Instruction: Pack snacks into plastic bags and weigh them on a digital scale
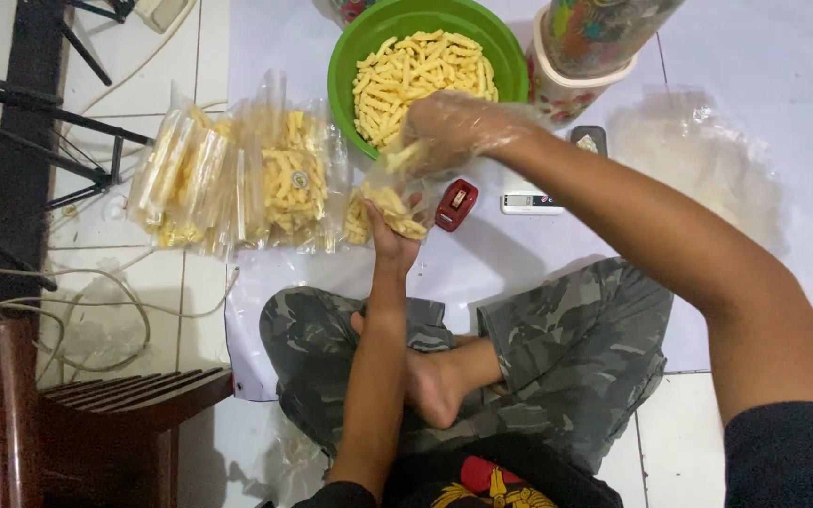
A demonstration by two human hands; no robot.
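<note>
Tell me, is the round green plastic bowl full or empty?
Well filled. The round green plastic bowl holds a heap of yellow stick snacks covering its bottom and reaching near the rim.

The bowl (350,56) at upper centre loses its far rim to the top edge, as does the patterned tube (595,38) beside it. The right hand (454,132) is blurred inside a clear glove, hiding the bowl's near rim. The left hand (395,235) is mostly behind its bag (383,202).

clear snack-filled bag (390,205), held upright
</note>
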